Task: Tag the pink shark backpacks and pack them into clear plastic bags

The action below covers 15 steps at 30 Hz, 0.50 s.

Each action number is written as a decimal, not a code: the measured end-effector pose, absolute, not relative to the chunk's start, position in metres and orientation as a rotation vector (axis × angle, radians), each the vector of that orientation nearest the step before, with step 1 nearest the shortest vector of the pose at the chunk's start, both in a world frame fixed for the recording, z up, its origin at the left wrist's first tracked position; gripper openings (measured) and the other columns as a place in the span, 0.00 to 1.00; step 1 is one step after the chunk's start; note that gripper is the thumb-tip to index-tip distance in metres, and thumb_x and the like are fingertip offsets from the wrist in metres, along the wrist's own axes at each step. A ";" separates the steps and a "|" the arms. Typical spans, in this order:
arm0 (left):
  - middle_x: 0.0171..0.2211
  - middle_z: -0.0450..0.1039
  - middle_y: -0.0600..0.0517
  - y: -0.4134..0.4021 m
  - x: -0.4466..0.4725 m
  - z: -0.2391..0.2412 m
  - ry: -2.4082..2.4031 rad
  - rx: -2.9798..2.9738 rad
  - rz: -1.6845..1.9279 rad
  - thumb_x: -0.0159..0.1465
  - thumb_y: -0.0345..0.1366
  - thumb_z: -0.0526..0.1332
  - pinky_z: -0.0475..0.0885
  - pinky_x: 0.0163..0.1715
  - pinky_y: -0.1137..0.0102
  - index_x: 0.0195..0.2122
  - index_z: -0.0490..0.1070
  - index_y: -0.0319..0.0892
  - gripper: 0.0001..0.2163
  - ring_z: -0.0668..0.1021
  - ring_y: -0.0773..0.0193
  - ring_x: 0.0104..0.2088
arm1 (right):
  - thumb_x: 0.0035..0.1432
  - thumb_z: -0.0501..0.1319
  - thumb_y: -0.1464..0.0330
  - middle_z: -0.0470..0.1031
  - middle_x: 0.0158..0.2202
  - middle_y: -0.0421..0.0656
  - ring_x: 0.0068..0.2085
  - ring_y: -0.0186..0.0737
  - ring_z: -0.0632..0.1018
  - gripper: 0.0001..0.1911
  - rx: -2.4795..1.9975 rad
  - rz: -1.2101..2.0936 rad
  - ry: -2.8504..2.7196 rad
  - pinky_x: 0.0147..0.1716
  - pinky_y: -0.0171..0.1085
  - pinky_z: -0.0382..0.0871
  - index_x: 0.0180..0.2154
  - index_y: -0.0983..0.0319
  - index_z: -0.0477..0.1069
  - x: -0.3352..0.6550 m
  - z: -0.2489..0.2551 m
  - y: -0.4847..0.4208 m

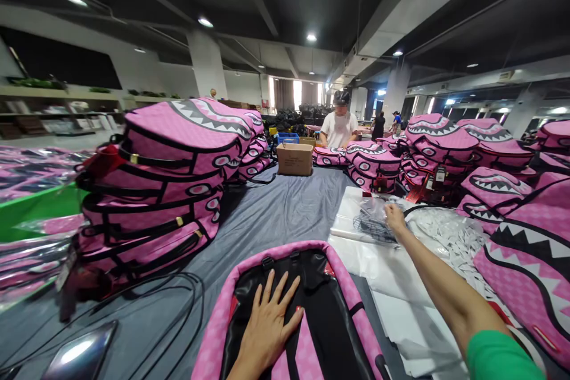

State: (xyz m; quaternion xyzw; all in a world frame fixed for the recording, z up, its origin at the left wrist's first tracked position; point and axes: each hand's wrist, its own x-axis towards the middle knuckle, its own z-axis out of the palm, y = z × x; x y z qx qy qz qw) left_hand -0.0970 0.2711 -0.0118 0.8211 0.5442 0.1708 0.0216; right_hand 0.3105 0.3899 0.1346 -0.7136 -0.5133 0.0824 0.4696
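A pink and black backpack lies in front of me, its black panel facing up. My left hand rests flat on that panel with the fingers spread. Out to the right, my right hand has its fingers pinched together at the edge of a crumpled clear plastic bag with dark lines in it. Beneath that bag is a stack of clear plastic sheets. Beside my right forearm spreads a heap of small white pieces in clear plastic.
Pink shark-mouth backpacks are piled high on the left, with more backpacks on the right. A cardboard box stands farther back on the grey-covered table. A dark tablet-like device and black cables lie front left. A person stands opposite.
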 end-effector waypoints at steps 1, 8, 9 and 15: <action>0.73 0.51 0.52 0.271 -0.097 -0.011 1.675 2.536 0.546 0.70 0.50 0.54 0.50 0.68 0.36 0.70 0.51 0.59 0.28 0.46 0.41 0.74 | 0.68 0.61 0.63 0.68 0.27 0.36 0.28 0.34 0.71 0.13 -1.704 0.224 -1.331 0.32 0.36 0.69 0.32 0.63 0.68 0.296 0.148 0.388; 0.69 0.62 0.50 0.259 -0.091 0.019 1.463 2.187 0.914 0.64 0.49 0.61 0.40 0.70 0.39 0.62 0.70 0.53 0.25 0.51 0.42 0.73 | 0.65 0.55 0.57 0.68 0.23 0.37 0.27 0.37 0.70 0.14 -1.151 0.443 -1.907 0.30 0.35 0.65 0.31 0.59 0.67 0.127 0.169 0.318; 0.65 0.67 0.47 0.254 -0.089 0.027 1.382 1.998 1.051 0.63 0.50 0.61 0.44 0.70 0.40 0.60 0.73 0.50 0.24 0.57 0.43 0.71 | 0.64 0.55 0.57 0.69 0.24 0.38 0.27 0.38 0.71 0.14 -1.083 0.443 -1.963 0.30 0.35 0.64 0.31 0.59 0.67 0.108 0.161 0.302; 0.44 0.81 0.43 0.200 -0.081 0.046 0.802 0.561 1.446 0.51 0.52 0.73 0.78 0.42 0.61 0.40 0.78 0.42 0.21 0.82 0.53 0.43 | 0.65 0.55 0.64 0.74 0.30 0.42 0.31 0.39 0.74 0.10 -1.004 0.353 -2.181 0.31 0.35 0.63 0.34 0.60 0.69 0.054 0.095 0.232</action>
